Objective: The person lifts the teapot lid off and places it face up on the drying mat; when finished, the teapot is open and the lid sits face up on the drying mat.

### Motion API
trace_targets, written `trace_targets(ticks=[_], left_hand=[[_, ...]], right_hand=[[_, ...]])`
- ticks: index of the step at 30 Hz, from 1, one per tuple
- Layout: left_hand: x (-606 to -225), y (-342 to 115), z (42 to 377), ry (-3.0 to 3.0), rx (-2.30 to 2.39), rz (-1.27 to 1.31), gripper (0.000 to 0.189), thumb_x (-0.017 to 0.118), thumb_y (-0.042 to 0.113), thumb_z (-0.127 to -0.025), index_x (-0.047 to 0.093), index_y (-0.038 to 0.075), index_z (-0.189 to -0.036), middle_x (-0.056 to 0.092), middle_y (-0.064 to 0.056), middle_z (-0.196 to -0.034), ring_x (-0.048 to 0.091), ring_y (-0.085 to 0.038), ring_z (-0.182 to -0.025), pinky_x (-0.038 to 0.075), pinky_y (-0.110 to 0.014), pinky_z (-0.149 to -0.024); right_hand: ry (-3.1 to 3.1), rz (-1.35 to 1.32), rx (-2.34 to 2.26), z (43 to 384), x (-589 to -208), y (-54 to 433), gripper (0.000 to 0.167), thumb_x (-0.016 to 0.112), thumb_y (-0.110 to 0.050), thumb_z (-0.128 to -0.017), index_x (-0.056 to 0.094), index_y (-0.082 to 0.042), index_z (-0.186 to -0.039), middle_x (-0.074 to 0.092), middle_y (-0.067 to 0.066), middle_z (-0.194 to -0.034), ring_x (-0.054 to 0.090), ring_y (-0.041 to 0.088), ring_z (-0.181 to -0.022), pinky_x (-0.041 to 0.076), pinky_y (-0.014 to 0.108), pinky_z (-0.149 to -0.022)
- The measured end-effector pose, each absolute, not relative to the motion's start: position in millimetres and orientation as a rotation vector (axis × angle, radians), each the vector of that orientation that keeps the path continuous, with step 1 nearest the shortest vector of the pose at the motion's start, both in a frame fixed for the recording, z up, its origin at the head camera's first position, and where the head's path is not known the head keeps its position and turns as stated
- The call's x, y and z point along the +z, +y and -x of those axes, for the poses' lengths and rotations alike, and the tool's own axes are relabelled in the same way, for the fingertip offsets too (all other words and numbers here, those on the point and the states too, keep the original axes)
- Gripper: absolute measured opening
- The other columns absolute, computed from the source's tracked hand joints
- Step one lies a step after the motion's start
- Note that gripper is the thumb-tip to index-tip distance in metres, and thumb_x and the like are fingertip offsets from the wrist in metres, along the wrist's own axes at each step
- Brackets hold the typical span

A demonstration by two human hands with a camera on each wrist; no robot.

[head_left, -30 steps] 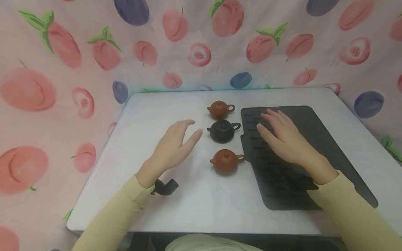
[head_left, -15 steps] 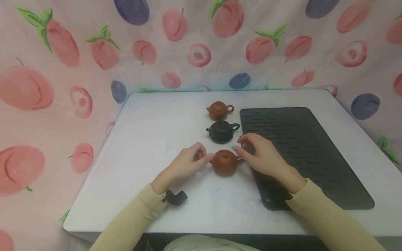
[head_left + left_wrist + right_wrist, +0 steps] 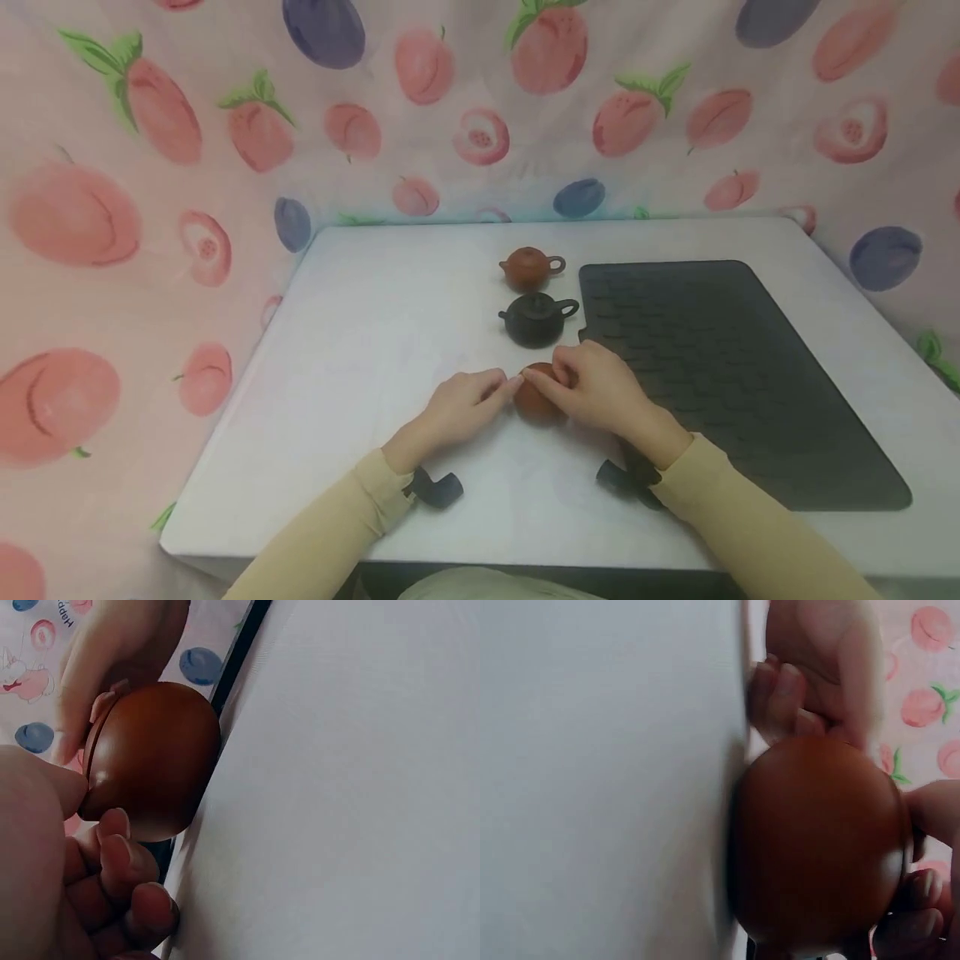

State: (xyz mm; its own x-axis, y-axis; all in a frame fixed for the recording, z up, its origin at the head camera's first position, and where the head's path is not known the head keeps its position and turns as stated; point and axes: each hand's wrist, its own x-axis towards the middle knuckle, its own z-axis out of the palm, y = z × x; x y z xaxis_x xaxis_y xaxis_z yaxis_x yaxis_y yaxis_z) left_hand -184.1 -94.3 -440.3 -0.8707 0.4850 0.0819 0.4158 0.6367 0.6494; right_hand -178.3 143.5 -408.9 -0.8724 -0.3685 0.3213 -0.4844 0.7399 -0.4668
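A round reddish-brown clay teapot stands on the white table in front of the person. At its left side, the left hand holds the spout end between thumb and curled fingers. The right hand reaches over from the right, its thumb and bent fingers pinching at the lid's top, and the two thumb tips nearly meet. The knob, spout and handle are hidden behind the hands. In the left wrist view the lid's edge shows on the teapot body; the right wrist view shows the bulging teapot side.
Behind it stand a black teapot and a smaller brown teapot, handles to the right. A dark ridged mat lies at the right. Black camera mounts hang under the wrists. Fruit-patterned cloth surrounds the table.
Both hands have come in from spread apart, moving inward and nearer to the front teapot. The left has taken hold at its spout side, the right at its lid. The teapots stay in place.
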Motion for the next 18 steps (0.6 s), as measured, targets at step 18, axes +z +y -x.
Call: trace_targets(ticks=[18], left_hand=[[-440.3,-92.6,177.0,2.751,1.120,-0.738,0.050,0.041,0.059,-0.106,0.051,0.026,-0.071,0.040,0.011,-0.060,0.046,-0.007,-0.062,0.035,-0.028,-0.056]], right_hand=[[-2.676,-0.757,0.761,173.2,-410.0,140.5,0.038,0.070,-0.036,-0.097,0.046,-0.027,-0.068,0.041,-0.013,-0.060,0.041,0.008,-0.057,0.035,0.029,-0.050]])
